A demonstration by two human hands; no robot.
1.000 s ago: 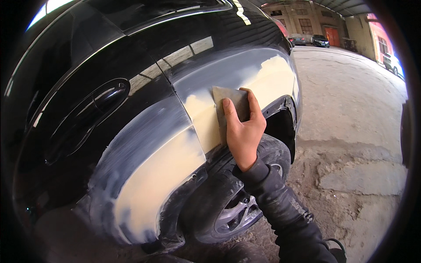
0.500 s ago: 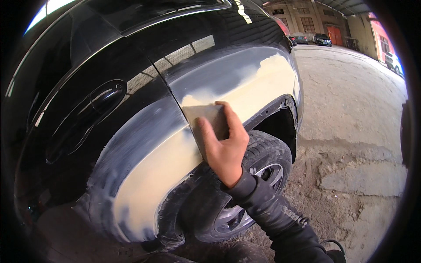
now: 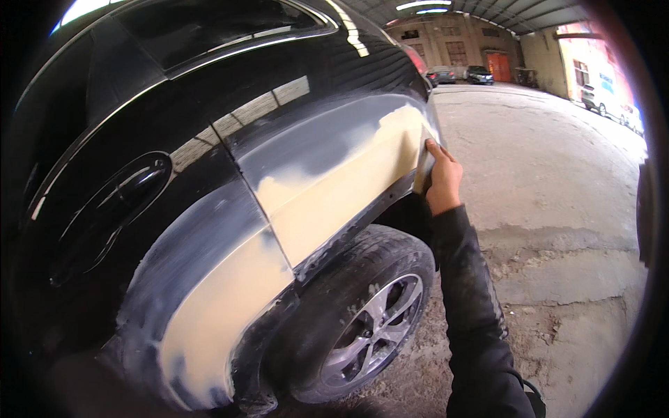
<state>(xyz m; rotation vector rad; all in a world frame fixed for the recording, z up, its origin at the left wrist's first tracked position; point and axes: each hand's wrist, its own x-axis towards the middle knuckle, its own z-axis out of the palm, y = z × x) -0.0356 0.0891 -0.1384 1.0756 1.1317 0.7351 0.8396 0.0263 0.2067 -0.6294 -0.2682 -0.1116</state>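
My right hand (image 3: 444, 180) reaches out to the far end of the black car's rear fender. Its fingers are closed round a flat grey-brown sanding block (image 3: 422, 164), seen nearly edge-on against the fender's rear end. Smooth cream filler (image 3: 334, 198) covers the panel above the wheel arch, with dull grey sanded paint (image 3: 306, 143) round its upper edge. A similar cream patch (image 3: 216, 299) lies on the rear door, across the door gap. My left hand is out of the picture.
Below the arch is the rear wheel (image 3: 373, 327), with a dusty tyre. A door handle (image 3: 143, 184) sits on the glossy black door. Rough concrete floor (image 3: 536, 167) stretches off to the right. Parked cars (image 3: 479, 74) and a red door (image 3: 498, 67) are in the background.
My right hand has carried the sanding block from the door gap, rightward and away, to the fender's far end. The block has turned from broadside to nearly edge-on. The view has shifted slightly.
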